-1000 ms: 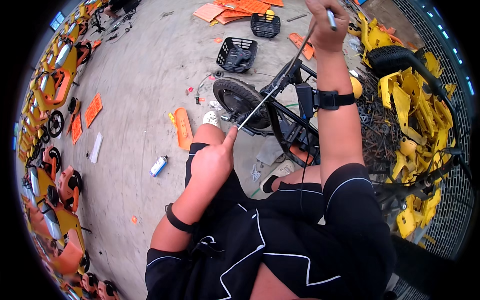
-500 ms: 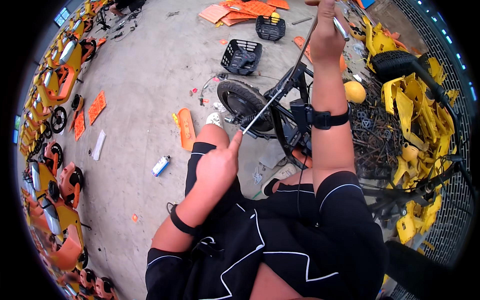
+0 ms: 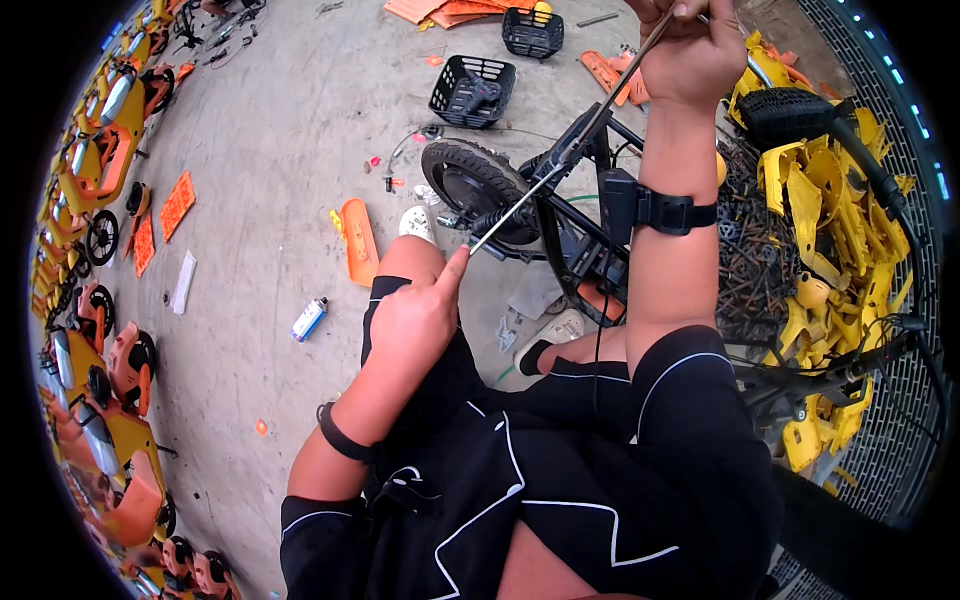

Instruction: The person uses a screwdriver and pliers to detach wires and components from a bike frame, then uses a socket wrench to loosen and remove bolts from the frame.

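Observation:
A long thin metal rod (image 3: 518,205) runs diagonally across the view, its pale lower end by my left hand (image 3: 412,318). The index finger there is stretched along the rod end, with the other fingers curled under; their grip is partly hidden. At the upper right, my right hand (image 3: 692,58) is closed round the rod's upper part, near the picture's top edge. Behind the rod lies a stripped black bike frame (image 3: 550,232) with a thick-tyred wheel (image 3: 468,185). It lies in front of my legs, between my two arms.
Two black baskets (image 3: 440,98) (image 3: 508,42) stand ahead. An orange plastic panel (image 3: 358,242) and a spray can (image 3: 310,320) lie on the floor at left. Yellow broken panels (image 3: 810,200) and a heap of metal parts (image 3: 745,245) fill the right. Yellow-orange bikes (image 3: 125,415) line the far left.
My right hand has shifted right and slightly down, turning at the wrist on the rod. My left hand has moved slightly left and up with the rod's lower end. The whole view has shifted a little.

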The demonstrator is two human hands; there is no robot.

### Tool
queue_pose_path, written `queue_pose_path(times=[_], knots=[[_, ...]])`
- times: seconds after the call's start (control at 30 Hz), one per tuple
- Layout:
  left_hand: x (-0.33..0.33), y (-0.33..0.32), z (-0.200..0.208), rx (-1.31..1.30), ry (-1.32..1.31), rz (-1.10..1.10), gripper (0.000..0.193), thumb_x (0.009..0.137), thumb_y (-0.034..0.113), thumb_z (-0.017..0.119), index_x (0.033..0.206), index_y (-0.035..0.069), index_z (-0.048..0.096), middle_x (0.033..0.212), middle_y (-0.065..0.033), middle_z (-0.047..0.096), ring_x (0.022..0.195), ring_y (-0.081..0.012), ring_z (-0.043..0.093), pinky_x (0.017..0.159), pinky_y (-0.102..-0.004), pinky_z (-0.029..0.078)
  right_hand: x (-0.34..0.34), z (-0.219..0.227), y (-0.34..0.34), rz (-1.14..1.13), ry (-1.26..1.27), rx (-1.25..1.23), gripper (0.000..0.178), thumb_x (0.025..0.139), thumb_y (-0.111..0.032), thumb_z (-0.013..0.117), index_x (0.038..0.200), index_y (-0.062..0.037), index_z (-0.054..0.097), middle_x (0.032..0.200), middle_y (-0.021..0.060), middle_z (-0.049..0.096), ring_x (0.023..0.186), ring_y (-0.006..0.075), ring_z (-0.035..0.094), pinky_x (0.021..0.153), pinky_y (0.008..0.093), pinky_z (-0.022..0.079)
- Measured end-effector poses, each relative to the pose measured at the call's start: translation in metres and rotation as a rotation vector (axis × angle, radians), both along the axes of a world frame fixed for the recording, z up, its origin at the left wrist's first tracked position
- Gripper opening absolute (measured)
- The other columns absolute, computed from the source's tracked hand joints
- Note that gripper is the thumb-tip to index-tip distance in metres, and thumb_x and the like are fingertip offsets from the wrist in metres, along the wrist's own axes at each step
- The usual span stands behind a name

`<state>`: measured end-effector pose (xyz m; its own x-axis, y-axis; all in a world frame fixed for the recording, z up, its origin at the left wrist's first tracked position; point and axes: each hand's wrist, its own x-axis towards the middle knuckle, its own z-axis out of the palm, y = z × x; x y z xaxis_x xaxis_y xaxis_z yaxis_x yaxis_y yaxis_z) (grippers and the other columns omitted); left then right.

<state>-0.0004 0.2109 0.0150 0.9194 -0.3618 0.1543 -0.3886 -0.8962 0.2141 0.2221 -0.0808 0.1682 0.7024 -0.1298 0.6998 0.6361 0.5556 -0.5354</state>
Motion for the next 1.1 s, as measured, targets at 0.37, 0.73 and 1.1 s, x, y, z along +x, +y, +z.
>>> queue_pose_path(times=[0.37, 0.73, 1.1], knots=[[-0.017, -0.019, -0.001, 0.033, -0.047, 0.087, 0.049, 0.094, 0.017, 0.065, 0.142, 0.022, 0.062, 0.069, -0.0088, 0.058, 0.052, -0.0269, 0.061, 0.047, -0.0407, 0.049, 0.004, 0.007, 0.016, -0.059, 0.186, -0.031, 0.050, 0.111, -0.040, 0.043, 0.080, -0.0068, 0.063, 0.109, 0.0168, 0.074, 0.117, 0.0302, 0.068, 0.085, 0.0440, 0.061], [-0.019, -0.021, -0.009, 0.056, -0.058, 0.091, 0.067, 0.082, 0.011, 0.068, 0.147, 0.022, 0.058, 0.071, -0.0066, 0.058, 0.054, -0.0234, 0.064, 0.046, -0.0366, 0.052, 0.011, 0.003, 0.001, 0.083, 0.189, -0.011, 0.048, 0.111, -0.036, 0.042, 0.074, -0.0086, 0.057, 0.096, 0.0146, 0.074, 0.112, 0.0293, 0.070, 0.048, 0.0280, 0.051], [-0.018, -0.018, -0.013, 0.044, -0.124, 0.083, 0.055, 0.090, 0.014, 0.069, 0.143, 0.023, 0.062, 0.068, -0.0065, 0.054, 0.050, -0.0235, 0.058, 0.044, -0.0391, 0.047, 0.036, -0.001, -0.023, 0.712, 0.046, -0.003, 0.049, 0.110, -0.036, 0.044, 0.074, -0.0094, 0.064, 0.094, 0.0086, 0.072, 0.120, 0.0267, 0.067, 0.040, 0.0222, 0.040]])
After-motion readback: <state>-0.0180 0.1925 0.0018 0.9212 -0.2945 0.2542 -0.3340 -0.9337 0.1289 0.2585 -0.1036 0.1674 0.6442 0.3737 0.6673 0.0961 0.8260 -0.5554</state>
